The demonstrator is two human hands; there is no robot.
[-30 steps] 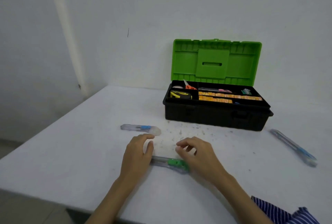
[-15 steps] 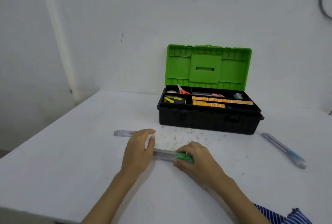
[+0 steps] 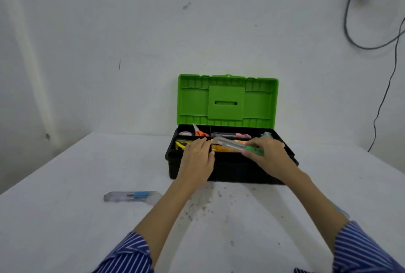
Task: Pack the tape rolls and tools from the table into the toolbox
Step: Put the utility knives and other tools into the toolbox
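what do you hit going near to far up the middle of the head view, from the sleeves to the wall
striped sleeves → blue utility knife on the table → toolbox front wall → green utility knife held by the right hand over the tray → orange scissors → green lid

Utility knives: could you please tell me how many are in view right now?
3, perhaps more. A green-slider knife is held by the right hand over the toolbox; a blue-slider knife lies on the table; a pink-slider knife sits inside. The arms may hide others.
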